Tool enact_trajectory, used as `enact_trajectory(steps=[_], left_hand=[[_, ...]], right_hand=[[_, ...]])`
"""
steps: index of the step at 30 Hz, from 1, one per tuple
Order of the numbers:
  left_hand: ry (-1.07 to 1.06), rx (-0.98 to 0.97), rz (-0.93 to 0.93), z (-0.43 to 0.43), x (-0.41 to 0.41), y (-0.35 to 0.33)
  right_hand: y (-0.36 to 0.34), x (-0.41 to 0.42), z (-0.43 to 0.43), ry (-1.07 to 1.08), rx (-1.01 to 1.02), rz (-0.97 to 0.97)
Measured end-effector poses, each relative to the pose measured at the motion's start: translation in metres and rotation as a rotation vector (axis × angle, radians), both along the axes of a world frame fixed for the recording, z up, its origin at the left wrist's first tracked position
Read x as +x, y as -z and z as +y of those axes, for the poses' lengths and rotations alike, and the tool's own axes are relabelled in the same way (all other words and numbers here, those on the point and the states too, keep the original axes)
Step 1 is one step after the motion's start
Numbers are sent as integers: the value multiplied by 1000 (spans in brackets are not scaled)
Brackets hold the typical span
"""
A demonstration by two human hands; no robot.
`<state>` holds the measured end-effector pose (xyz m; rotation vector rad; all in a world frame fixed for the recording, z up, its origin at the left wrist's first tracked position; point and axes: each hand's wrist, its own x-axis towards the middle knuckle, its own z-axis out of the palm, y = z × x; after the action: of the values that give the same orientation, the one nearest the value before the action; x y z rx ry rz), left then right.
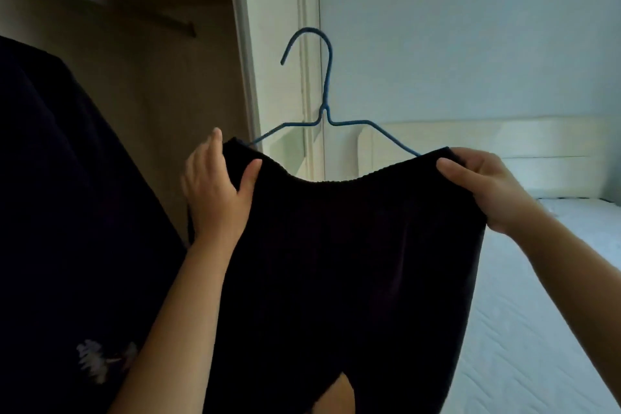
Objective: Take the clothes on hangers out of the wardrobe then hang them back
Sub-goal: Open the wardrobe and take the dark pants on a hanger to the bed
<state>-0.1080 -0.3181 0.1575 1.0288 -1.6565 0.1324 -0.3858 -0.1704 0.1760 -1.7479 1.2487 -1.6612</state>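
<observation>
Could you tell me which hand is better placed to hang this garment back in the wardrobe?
Probably the left grip: it holds the garment at the end nearest the wardrobe, and the hanger's hook opens that way.

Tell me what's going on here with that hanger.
A person holds up a black garment with a ribbed top edge on a thin blue wire hanger. The left hand grips one end of that edge, the right hand pinches the other. The hanger's hook is free, hung on nothing. The open beige wardrobe and another dark garment are at the left, a white mattress at the right.
</observation>
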Motion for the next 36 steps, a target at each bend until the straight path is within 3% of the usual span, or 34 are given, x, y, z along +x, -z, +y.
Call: enact_trajectory(steps=[4,10,21,30,36], left_hand=[[103,116,-83,4,-20,25],[353,417,-24,11,-44,54],[505,474,-127,123,-118,77],[730,412,-281,319,-232,88],[901,315,-391,471,-320,89]], right_hand=[[5,-29,39,81,53,-8],[32,-63,82,204,172,48],[55,-134,196,677,345,394],[89,-203,428,892,478,384],[130,-238,619,1089,513,148]])
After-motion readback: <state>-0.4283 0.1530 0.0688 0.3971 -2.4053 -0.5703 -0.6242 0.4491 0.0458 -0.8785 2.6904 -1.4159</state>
